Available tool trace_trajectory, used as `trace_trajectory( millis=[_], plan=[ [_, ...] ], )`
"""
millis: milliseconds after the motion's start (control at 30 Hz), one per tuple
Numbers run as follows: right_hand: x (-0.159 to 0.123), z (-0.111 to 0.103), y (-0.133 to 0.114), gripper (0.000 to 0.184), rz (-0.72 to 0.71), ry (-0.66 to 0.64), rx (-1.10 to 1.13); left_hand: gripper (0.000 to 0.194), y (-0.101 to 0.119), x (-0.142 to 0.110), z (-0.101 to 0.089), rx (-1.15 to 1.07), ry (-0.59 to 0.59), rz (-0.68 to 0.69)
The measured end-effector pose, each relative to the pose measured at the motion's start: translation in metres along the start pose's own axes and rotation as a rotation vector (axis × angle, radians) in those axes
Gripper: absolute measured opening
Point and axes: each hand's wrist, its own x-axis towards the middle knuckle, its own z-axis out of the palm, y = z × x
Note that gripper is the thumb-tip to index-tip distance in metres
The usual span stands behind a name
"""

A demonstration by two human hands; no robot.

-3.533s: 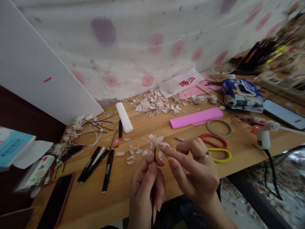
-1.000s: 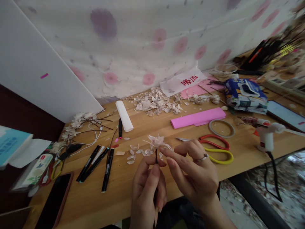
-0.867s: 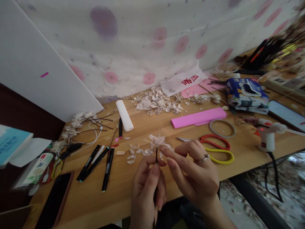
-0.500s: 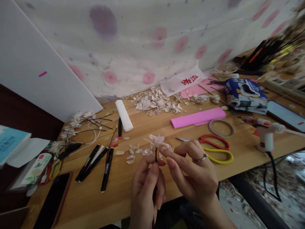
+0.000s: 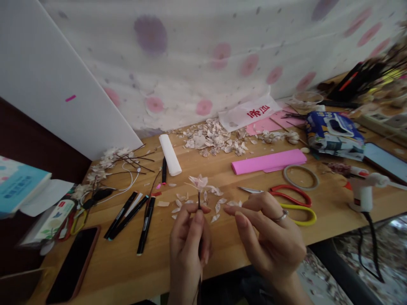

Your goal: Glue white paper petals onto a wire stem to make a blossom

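My left hand [image 5: 190, 241] is closed around the dark thin stem of an artificial flower [image 5: 199, 183], thumb and forefinger pinching it just under the bloom. The flower stands upright, with pale pinkish petals opening at the top. To its right, my right hand [image 5: 270, 237] hangs over the table apart from the flower. Its forefinger is stretched out and the thumb is slightly apart, with nothing visible between them. A ring is on one finger. Loose petals [image 5: 219, 205] lie on the table behind both hands. Scissors [image 5: 291, 195] with red and yellow handles lie beyond my right hand.
A heap of petals [image 5: 216, 137] lies at the back, near folded pink paper [image 5: 270, 161] and a tape roll [image 5: 300, 176]. A glue gun [image 5: 362, 186] stands right. Markers [image 5: 145, 226], a phone [image 5: 74, 264] and finished flowers [image 5: 104, 165] are on the left.
My right hand, earlier with its fingertip at the flower's petals, has drawn away to the right. My left hand and the flower have shifted slightly left. More loose petals now show between the hands.
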Motion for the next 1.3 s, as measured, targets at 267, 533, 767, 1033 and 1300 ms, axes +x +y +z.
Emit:
trace_trajectory(
  millis=[267, 533, 767, 1033, 1300],
  plan=[
    [-0.001, -0.002, 0.006, 0.021, 0.021, 0.001, -0.045, 0.022, 0.001, 0.007, -0.010, 0.010, 0.012, 0.001],
    [0.001, 0.003, 0.002, 0.028, -0.034, -0.157, 0.044, 0.023, -0.006, 0.002, -0.017, -0.054, -0.132, -0.032],
    [-0.005, 0.005, 0.003, 0.032, 0.009, -0.274, 0.051, 0.023, -0.008, -0.002, -0.010, -0.085, -0.148, -0.108],
    [-0.008, 0.000, 0.007, 0.033, 0.007, -0.263, 0.051, 0.020, -0.012, -0.003, -0.011, -0.110, -0.151, -0.111],
    [-0.009, 0.000, 0.008, 0.036, 0.007, -0.252, 0.066, 0.019, -0.014, -0.002, -0.013, -0.050, -0.154, -0.093]
  ],
)
